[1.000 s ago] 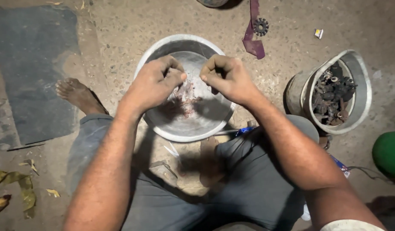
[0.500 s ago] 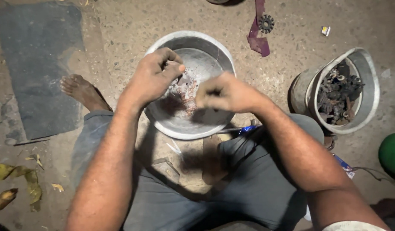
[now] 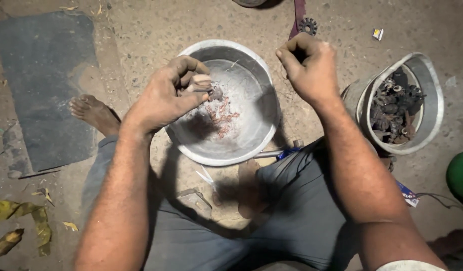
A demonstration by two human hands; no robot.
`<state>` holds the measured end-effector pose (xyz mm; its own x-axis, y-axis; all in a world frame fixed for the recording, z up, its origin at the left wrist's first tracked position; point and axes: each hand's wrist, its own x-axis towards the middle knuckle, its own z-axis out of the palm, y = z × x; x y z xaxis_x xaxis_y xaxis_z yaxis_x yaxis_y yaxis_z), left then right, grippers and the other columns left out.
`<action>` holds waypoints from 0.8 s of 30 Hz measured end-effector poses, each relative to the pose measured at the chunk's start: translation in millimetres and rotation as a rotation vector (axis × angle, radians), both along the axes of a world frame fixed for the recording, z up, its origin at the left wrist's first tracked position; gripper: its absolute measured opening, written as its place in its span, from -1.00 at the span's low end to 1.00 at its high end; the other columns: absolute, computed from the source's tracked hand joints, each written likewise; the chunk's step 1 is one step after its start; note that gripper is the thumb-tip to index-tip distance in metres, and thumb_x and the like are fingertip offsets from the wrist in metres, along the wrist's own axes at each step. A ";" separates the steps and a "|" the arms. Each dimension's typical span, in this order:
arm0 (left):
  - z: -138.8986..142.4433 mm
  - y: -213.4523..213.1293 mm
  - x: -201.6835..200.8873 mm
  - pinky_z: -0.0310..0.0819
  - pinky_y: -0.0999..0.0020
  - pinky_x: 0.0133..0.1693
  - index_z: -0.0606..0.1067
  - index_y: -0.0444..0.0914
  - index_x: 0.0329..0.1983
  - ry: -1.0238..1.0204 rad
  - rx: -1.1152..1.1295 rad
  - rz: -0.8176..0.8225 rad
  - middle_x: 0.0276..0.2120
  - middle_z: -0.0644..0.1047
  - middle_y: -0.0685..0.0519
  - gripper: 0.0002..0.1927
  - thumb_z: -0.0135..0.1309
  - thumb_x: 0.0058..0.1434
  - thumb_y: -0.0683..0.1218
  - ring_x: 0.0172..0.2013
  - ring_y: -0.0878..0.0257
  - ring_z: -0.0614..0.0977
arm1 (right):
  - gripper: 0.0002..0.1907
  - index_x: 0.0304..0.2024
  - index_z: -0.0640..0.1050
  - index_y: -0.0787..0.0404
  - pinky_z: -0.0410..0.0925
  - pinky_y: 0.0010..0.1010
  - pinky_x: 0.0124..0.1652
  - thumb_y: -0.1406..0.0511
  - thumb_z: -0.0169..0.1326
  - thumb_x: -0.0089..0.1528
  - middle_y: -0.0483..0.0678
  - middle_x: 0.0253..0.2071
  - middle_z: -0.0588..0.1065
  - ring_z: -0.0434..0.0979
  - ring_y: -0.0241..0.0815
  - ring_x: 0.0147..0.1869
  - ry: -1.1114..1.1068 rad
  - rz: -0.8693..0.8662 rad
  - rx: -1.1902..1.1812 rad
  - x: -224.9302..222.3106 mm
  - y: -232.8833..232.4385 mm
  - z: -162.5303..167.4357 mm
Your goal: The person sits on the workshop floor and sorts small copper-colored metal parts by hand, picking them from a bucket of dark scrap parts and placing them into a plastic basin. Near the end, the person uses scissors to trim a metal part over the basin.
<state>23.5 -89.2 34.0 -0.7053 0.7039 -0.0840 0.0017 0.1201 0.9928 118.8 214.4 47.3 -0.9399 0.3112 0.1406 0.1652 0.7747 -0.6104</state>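
I look down on a dusty floor [image 3: 141, 40] where a person sits with knees spread, a round metal bowl [image 3: 261, 100] lying on the ground between their bare feet. My left hand [image 3: 171, 95] hangs over the left part of the bowl, its fingers curled together and pinched on a small dark piece [image 3: 216, 93], which sits just above the bowl's inside. Below it, on the bowl's bottom, lies a little scatter of pinkish bits [image 3: 222, 116].

My right hand [image 3: 309, 68] is raised over the bowl's right rim, clenched into a fist with the thumb pressed to the fingers; I cannot tell whether it grips anything. It is well apart from the left hand.

To the right stands a tilted metal bucket [image 3: 432, 100] filled with dark, rusty parts [image 3: 392, 113]. A small gear [image 3: 307, 25] lies on the floor beyond the bowl, beside a dark red strip. A dark mat [image 3: 45, 85] lies at the left, with the bare foot [image 3: 93, 113] at its edge. A green round thing [image 3: 461, 175] shows at the right border.
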 end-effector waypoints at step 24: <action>-33.4 27.6 9.2 0.56 0.50 -0.25 0.59 -0.32 -0.18 -0.082 0.079 0.149 -0.32 0.62 0.10 -0.83 0.28 0.18 -0.18 -0.31 0.43 0.60 | -0.60 0.11 0.54 0.37 0.44 -0.47 -0.08 0.31 0.27 0.28 -0.03 -0.11 0.59 0.55 -0.35 -0.07 0.084 0.523 -0.334 7.1 -81.9 -14.6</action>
